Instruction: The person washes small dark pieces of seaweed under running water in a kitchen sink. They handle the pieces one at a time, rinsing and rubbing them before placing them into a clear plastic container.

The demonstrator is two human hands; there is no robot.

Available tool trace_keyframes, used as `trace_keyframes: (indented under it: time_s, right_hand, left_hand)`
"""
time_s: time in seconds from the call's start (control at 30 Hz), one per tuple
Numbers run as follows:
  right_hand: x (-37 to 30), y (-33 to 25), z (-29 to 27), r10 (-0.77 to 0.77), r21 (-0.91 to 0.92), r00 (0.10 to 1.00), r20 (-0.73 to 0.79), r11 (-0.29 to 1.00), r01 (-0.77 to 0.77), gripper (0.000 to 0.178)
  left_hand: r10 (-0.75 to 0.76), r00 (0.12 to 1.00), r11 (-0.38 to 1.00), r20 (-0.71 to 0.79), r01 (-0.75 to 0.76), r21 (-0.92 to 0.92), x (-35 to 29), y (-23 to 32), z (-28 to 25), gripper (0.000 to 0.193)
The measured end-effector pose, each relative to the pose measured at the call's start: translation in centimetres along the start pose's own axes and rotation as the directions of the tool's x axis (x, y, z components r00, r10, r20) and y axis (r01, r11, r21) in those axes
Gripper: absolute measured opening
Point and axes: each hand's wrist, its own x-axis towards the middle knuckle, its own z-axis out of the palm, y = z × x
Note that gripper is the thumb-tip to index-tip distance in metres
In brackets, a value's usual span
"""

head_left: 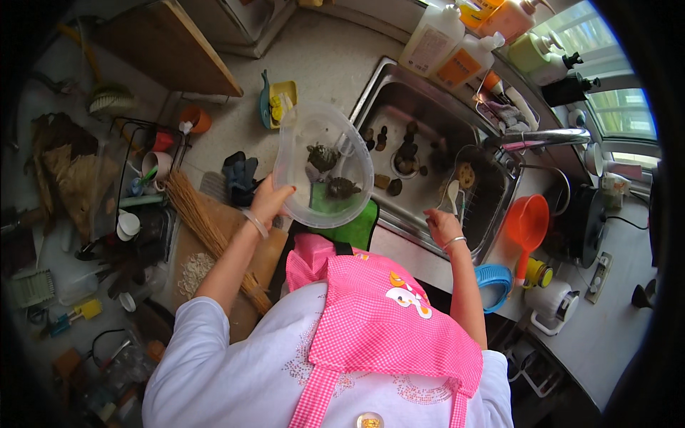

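Observation:
A clear round plastic tub (365, 153) is tilted in my left hand (268, 200), whose fingers grip its left rim. Inside it are two small dark turtles; one turtle (323, 158) lies above the other turtle (343, 188). My right hand (444, 228) is at the near right side of the steel sink (428, 107), its fingers curled in. A white spoon (453, 191) touches or lies close by those fingers, over a wire basket (467, 160); what they hold is unclear. Several dark stones (407, 151) lie on the sink bottom around the drain.
A chrome faucet (546, 138) reaches over the sink from the right. An orange-red ladle (526, 221) and a blue round basin (494, 285) are beside it. Soap bottles (432, 41) line the back. On the left are a straw broom (196, 214), a cutting board (228, 221) and a yellow box (283, 100).

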Motion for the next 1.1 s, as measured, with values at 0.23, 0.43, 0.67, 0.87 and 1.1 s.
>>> trace_keyframes:
  time_s: [0.23, 0.43, 0.67, 0.87, 1.1]
  right_hand:
    - [0.7, 1.0, -1.7, -0.055, 0.151, 0.935, -0.351, 0.982, 0.114, 0.037]
    - [3.2, 6.8, -11.9, -0.047, -0.281, 0.607, -0.794, 0.913, -0.296, 0.056]
    - [4.5, 9.3, -9.9, 0.239, -0.078, 0.722, -0.65, 0.923, -0.376, 0.057]
    - [3.1, 6.0, -9.6, 0.293, -0.06, 0.767, -0.572, 0.917, -0.395, 0.062]
    - [1.3, 5.9, -10.5, 0.131, -0.127, 0.73, -0.671, 0.95, -0.287, 0.048]
  left_hand:
    - [0.004, 0.995, 0.879, 0.103, 0.045, -0.475, -3.3, -0.6, 3.7, 0.076]
    - [-0.026, 0.991, 0.898, 0.128, 0.08, -0.432, -3.7, 1.8, 6.9, 0.08]
    - [0.049, 0.987, 0.91, 0.152, 0.019, -0.414, -0.2, 1.6, 14.3, 0.084]
    - [-0.019, 0.972, 0.926, 0.234, 0.105, -0.363, 0.4, 4.5, 20.2, 0.072]
    - [-0.027, 0.97, 0.925, 0.24, 0.116, -0.362, 1.3, 4.6, 23.1, 0.074]
